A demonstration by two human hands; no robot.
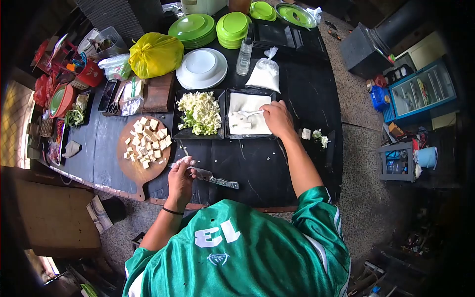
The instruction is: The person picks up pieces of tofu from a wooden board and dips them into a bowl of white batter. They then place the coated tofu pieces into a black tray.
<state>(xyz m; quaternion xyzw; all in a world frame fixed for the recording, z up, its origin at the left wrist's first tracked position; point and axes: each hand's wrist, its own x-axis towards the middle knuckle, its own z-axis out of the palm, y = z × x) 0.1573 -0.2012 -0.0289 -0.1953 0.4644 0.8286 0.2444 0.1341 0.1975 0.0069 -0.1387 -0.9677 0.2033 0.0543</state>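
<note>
My right hand [278, 119] grips the handle of a spoon [253, 113] over a black square tray of white powder [244, 103]. The spoon's head dips into the powder, where a clump or coated piece sits. My left hand [181, 174] is raised near the table's front edge, fingertips pinched together and dusted white. Whatever lies between them is too small to name. A knife [217, 180] lies beside that hand, its blade partly hidden by it. To the left, cubes of what looks like tofu [146, 141] are piled on a round wooden board [129, 167].
Chopped cabbage [200, 112] fills a second black tray. Behind stand white plates [202, 68], a yellow bag [155, 55], green plates [193, 29], a clear bottle [244, 57] and a bag of white powder [264, 74]. Scissors [117, 101] lie by a wooden block [158, 94].
</note>
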